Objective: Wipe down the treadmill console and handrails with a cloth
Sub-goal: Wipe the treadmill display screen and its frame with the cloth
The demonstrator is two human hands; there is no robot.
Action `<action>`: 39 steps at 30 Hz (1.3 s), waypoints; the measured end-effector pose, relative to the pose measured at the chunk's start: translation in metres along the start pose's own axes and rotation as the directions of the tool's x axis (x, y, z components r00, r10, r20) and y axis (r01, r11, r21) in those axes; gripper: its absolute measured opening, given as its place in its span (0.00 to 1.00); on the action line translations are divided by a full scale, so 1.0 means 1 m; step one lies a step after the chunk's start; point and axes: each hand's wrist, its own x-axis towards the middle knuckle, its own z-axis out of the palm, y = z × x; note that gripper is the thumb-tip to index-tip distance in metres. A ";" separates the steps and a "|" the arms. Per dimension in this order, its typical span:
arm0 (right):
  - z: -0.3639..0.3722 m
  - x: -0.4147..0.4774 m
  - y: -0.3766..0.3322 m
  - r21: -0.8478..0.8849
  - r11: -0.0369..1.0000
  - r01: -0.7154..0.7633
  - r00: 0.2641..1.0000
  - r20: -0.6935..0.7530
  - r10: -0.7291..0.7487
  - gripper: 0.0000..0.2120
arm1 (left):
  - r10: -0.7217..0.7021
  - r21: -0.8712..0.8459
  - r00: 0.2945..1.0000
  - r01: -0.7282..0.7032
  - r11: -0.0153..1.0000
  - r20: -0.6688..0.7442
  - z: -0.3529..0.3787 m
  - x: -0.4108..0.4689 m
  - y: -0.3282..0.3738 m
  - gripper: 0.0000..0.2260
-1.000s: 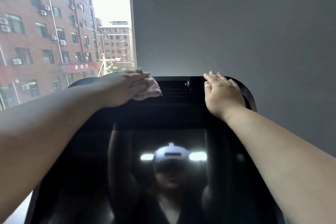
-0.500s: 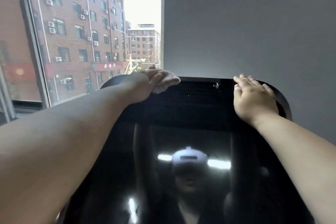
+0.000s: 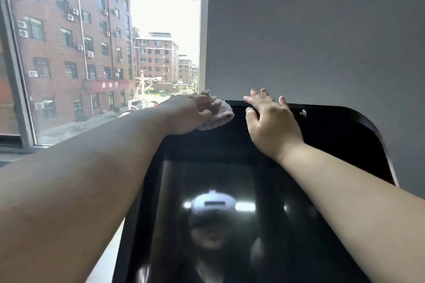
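Along the top edge of the black console [image 3: 333, 135], both hands close together, arms stretched forward from the bottom corners of the view.

Near the top left corner of the console: left hand [image 3: 193, 115], back turned up, fingers curled round a fluffy pale pink cloth [image 3: 218, 115] and pressing it against the rim. Cloth bunched, sticking out from under the fingers toward the right, touching the console's top edge; lower part of the cloth lying on the dark strip just under the rim.

Just beside the cloth, a little to the right and apart from it: right hand [image 3: 271, 122], laid flat on the same top strip, fingers [image 3: 262, 93] straight and spread, tips reaching over the rim, thumb held out toward the cloth. Nothing gripped in it.

Below the hands, filling the middle of the console: glossy dark screen [image 3: 264, 179], mirroring both forearms and a white headset [image 3: 212, 204].

Behind the console, a plain grey wall [image 3: 310, 30]. To the left, a large window [image 3: 165, 18] giving onto red brick buildings [image 3: 69, 53] and a bright sky.
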 end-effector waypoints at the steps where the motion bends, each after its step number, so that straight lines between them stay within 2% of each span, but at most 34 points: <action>1: 0.005 -0.002 -0.007 0.041 0.999 -0.022 0.999 -0.030 0.023 0.19 | 0.020 -0.021 1.000 -0.020 1.000 0.002 -0.002 -0.003 -0.013 0.21; 4: 0.021 -0.004 -0.028 0.039 0.998 -0.052 0.998 0.043 0.050 0.20 | -0.023 -0.078 1.000 0.023 0.997 -0.005 -0.009 -0.015 -0.045 0.28; 6: 0.031 -0.003 -0.037 -0.027 0.999 -0.045 0.991 0.126 0.048 0.22 | -0.050 0.003 0.999 0.050 0.999 -0.007 -0.012 -0.021 -0.055 0.28; 7: 0.034 -0.002 -0.039 -0.041 0.998 -0.050 0.989 0.138 0.055 0.23 | -0.031 0.053 0.999 0.031 0.998 -0.008 -0.013 -0.022 -0.055 0.27; 11: 0.030 0.004 -0.040 -0.088 0.992 -0.094 0.984 0.145 0.106 0.23 | 0.153 0.084 0.987 -0.150 0.985 -0.038 -0.009 -0.015 -0.034 0.25; 13: 0.023 0.005 -0.041 -0.093 0.987 -0.134 0.976 0.163 0.148 0.26 | 0.227 0.142 0.974 -0.224 0.964 -0.010 -0.006 -0.005 -0.014 0.24; 15: 0.018 0.003 -0.043 -0.045 0.986 -0.162 0.969 0.182 0.168 0.30 | 0.284 0.219 0.958 -0.286 0.933 0.041 -0.003 0.002 0.006 0.24; 17: 0.016 0.003 -0.042 0.050 0.981 -0.186 0.966 0.194 0.173 0.33 | 0.317 0.217 0.948 -0.317 0.923 0.037 -0.003 0.004 0.012 0.23; 19: 0.014 0.009 -0.039 0.088 0.974 -0.209 0.959 0.216 0.186 0.31 | 0.357 0.095 0.934 -0.353 0.931 -0.025 -0.001 0.000 0.002 0.21; 21: 0.011 0.013 -0.033 0.014 0.974 -0.225 0.945 0.246 0.215 0.28 | 0.369 0.010 0.923 -0.370 0.929 -0.110 0.003 -0.006 -0.012 0.18; 23: 0.011 0.010 -0.024 -0.099 0.968 -0.229 0.940 0.237 0.246 0.25 | 0.416 0.103 0.890 -0.404 0.909 -0.185 0.010 -0.014 -0.021 0.16; 25: 0.013 0.005 -0.016 -0.183 0.963 -0.196 0.952 0.202 0.232 0.25 | 0.410 0.152 0.893 -0.386 0.910 -0.185 0.012 -0.013 -0.020 0.16; 28: 0.017 0.003 -0.015 -0.234 0.957 -0.174 0.955 0.198 0.222 0.26 | 0.323 0.207 0.944 -0.303 0.930 -0.067 0.013 0.011 -0.003 0.18; 30: 0.015 0.004 -0.015 -0.251 0.954 -0.164 0.946 0.236 0.224 0.28 | 0.253 0.130 0.966 -0.245 0.961 -0.052 0.015 0.023 0.009 0.19; 32: 0.013 0.005 -0.012 -0.273 0.951 -0.145 0.934 0.279 0.222 0.33 | 0.227 0.059 0.968 -0.221 0.973 -0.109 0.016 0.027 0.013 0.18; 35: 0.015 0.004 -0.014 -0.300 0.944 -0.141 0.928 0.292 0.231 0.40 | 0.275 0.110 0.957 -0.264 0.958 -0.098 0.016 0.019 0.014 0.18; 37: 0.016 0.004 -0.015 -0.292 0.944 -0.152 0.934 0.270 0.234 0.41 | 0.308 0.160 0.940 -0.284 0.945 -0.148 0.019 0.011 0.012 0.18; 39: 0.016 0.003 -0.015 -0.298 0.943 -0.147 0.934 0.273 0.232 0.41 | 0.364 0.140 0.916 -0.344 0.929 -0.168 0.025 0.007 0.003 0.19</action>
